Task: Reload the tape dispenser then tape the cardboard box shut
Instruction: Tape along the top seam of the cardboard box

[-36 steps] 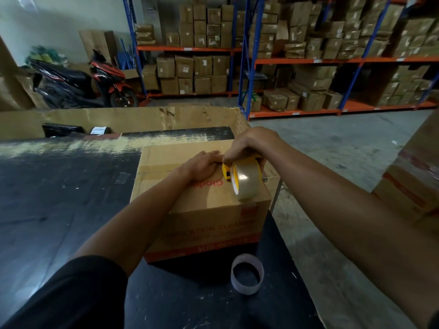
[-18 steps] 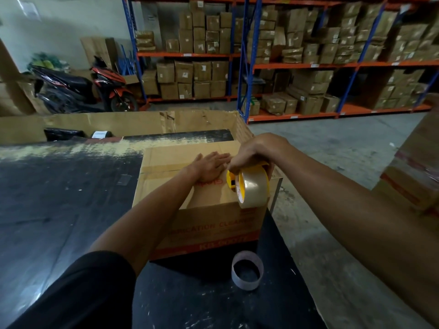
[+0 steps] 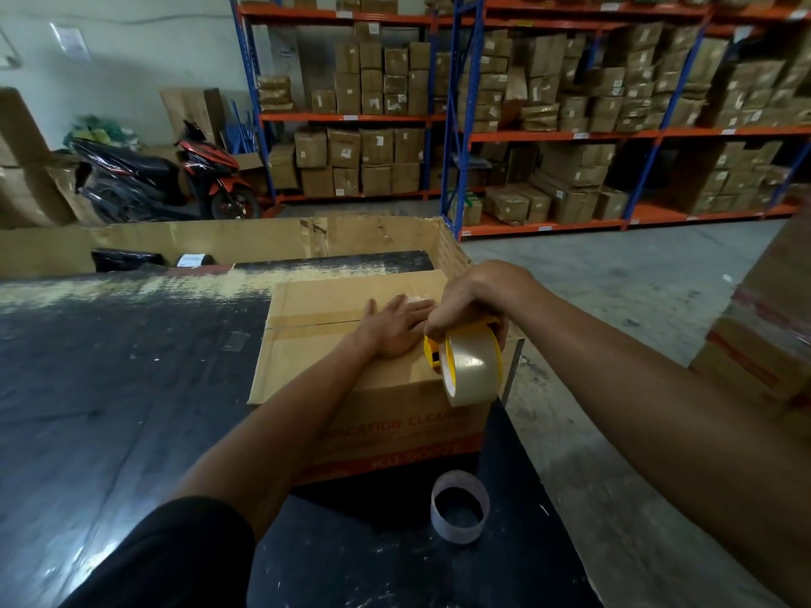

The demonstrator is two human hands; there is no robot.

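Note:
A brown cardboard box (image 3: 316,366) with red print on its front stands on the black table (image 3: 109,388), flaps closed, a tape strip along its top seam. My left hand (image 3: 395,329) lies flat on the box top, fingers spread. My right hand (image 3: 471,300) grips the yellow tape dispenser (image 3: 465,366), loaded with a clear-brown tape roll, at the box's near right top edge. An empty tape core (image 3: 460,505) stands on the table in front of the box.
A large open carton (image 3: 263,241) sits behind the table with dark items inside. Beyond are shelving racks (image 3: 548,133) full of boxes and a parked scooter (image 3: 162,177). Stacked cartons (image 3: 772,326) stand at the right on the concrete floor.
My right hand has pulled the dispenser toward me across the box top to its near edge. My left hand has opened flat and stays pressed on the box.

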